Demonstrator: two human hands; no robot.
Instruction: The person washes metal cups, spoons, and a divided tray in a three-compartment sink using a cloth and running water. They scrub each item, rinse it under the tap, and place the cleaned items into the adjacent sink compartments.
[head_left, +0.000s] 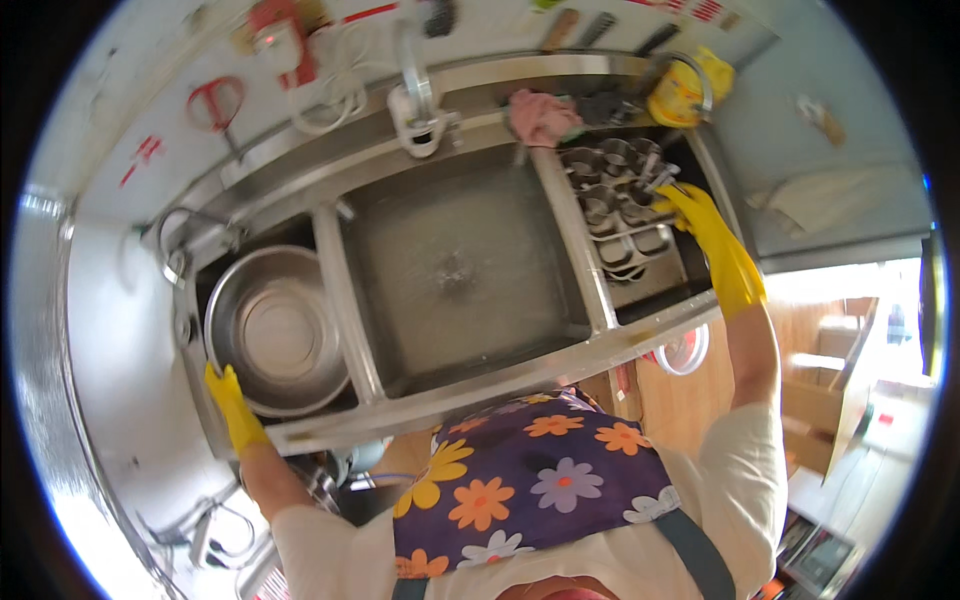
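Note:
Both my hands wear yellow rubber gloves. My left hand (234, 405) is at the near left rim of a wide stainless steel basin (281, 330), which rests tilted in the left sink compartment; its fingers meet the rim. At the right compartment, my right hand (694, 214) has its fingers on a shiny metal utensil (664, 178), beside several metal cups (616, 154). Metal trays or holders (634, 246) lie below the cups. Between my hands is the middle sink compartment (457, 277), holding cloudy water with a ripple at its centre.
A faucet (416, 82) rises behind the middle compartment. On the back ledge lie a pink cloth (541, 118) and a yellow packet (679, 94). Metal dividers (574, 232) separate the compartments. A white-rimmed bucket (686, 351) stands below the front edge at right.

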